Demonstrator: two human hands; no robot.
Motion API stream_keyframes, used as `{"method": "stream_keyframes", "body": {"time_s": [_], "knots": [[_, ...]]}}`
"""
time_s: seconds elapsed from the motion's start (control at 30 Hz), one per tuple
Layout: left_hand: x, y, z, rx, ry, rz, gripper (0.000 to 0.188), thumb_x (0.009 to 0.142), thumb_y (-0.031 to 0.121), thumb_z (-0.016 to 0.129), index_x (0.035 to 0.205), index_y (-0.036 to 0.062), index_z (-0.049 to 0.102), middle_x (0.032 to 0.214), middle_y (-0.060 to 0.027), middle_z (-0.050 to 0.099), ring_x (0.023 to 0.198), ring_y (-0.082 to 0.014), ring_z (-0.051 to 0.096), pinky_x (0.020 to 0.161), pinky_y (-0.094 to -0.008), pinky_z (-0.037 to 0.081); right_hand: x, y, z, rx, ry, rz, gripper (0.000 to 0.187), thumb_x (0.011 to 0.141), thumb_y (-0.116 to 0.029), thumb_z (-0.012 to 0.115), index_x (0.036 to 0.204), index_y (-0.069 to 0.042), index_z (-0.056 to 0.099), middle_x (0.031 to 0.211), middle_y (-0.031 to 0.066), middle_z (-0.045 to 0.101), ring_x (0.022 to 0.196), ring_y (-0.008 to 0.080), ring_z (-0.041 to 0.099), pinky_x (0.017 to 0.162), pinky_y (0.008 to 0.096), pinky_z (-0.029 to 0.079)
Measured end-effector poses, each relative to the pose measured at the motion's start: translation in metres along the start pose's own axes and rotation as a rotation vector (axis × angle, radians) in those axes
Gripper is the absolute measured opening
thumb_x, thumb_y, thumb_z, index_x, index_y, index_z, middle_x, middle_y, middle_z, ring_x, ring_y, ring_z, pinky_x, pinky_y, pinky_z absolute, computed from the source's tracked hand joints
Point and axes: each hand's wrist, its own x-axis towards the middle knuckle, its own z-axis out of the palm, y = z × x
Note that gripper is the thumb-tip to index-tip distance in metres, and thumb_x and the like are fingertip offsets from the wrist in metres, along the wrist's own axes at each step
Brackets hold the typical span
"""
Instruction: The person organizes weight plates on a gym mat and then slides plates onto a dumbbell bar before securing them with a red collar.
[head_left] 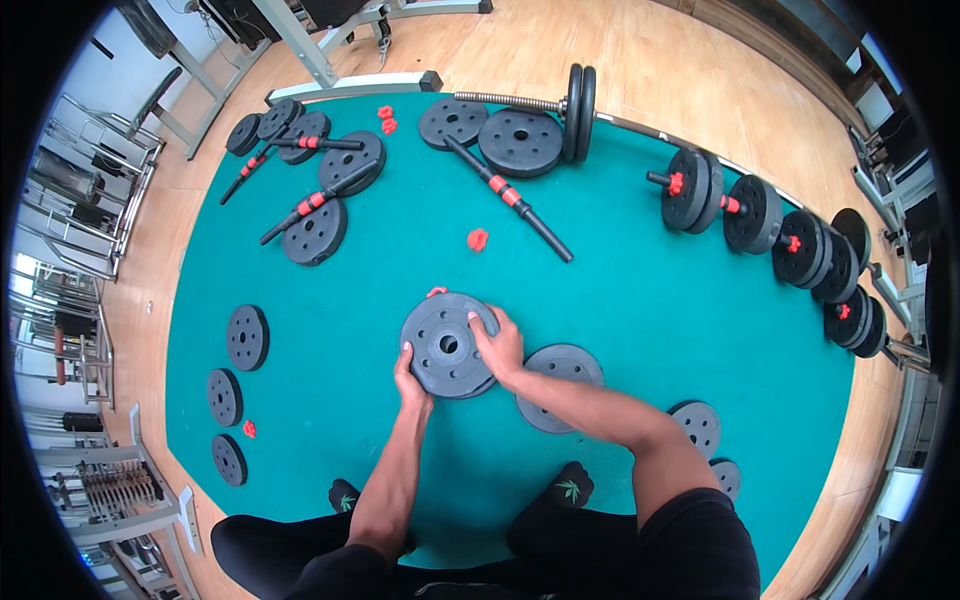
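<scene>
Plate [447, 364] held near the middle of the mat [330, 400], well inside its edges! Left hand [409, 383], half-curled, cups the plate's left rim; right hand [500, 348], also half-curled, clasps the right.

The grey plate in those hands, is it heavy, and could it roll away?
The grey plate is probably heavy: the left hand and right hand both hold it. Being round, it could roll if stood on edge.
</scene>
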Motion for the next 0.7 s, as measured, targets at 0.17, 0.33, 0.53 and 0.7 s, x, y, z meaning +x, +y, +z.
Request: {"method": "stream_keyframes", "body": {"time_s": [0.17, 0.33, 0.53, 0.7], "knots": [[0.009, -0.020, 0.053, -0.033, -0.023, 0.022, 0.054, 0.099, 0.037, 0.052, 0.136, -0.0020, 0.050, 0.134, -0.0140, 0.058, 0.121, -0.0248, 0.056, 0.106, -0.0395, 0.043, 0.045, 0.009, -0.038, -0.005, 0.010, -0.052, 0.056, 0.084, -0.047, 0.067, 0.119, -0.003, 0.066, 0.110, 0.0257, 0.068, 0.106, 0.0419, 0.065, 0.091, 0.0451, 0.051], [0.038, -0.050, 0.111, 0.080, -0.113, 0.012, 0.062, 0.096, 0.044, 0.055, 0.140, 0.0017, 0.047, 0.139, -0.0131, 0.054, 0.127, -0.0257, 0.052, 0.110, -0.0414, 0.037, 0.088, 0.009, -0.091, -0.023, 0.091, -0.036, 0.055, 0.087, -0.045, 0.068, 0.121, -0.002, 0.066, 0.111, 0.0223, 0.069, 0.105, 0.0335, 0.067, 0.091, 0.0399, 0.051], [0.035, -0.063, 0.168, 0.132, -0.257, -0.025, 0.060, 0.097, 0.039, 0.057, 0.140, -0.0023, 0.046, 0.137, -0.0154, 0.055, 0.124, -0.0247, 0.054, 0.108, -0.0380, 0.040, 0.107, 0.033, -0.140, 0.115, 0.154, -0.047, 0.052, 0.091, -0.042, 0.067, 0.125, -0.003, 0.063, 0.115, 0.0201, 0.069, 0.109, 0.0312, 0.065, 0.095, 0.0378, 0.049], [0.044, -0.051, 0.166, 0.190, -0.374, -0.088, 0.062, 0.097, 0.036, 0.059, 0.142, -0.0038, 0.043, 0.138, -0.0165, 0.054, 0.127, -0.0244, 0.052, 0.108, -0.0364, 0.039, 0.098, 0.040, -0.141, 0.122, 0.215, -0.097, 0.049, 0.093, -0.039, 0.066, 0.122, 0.001, 0.061, 0.114, 0.0201, 0.067, 0.107, 0.0263, 0.064, 0.094, 0.0351, 0.048]]}}
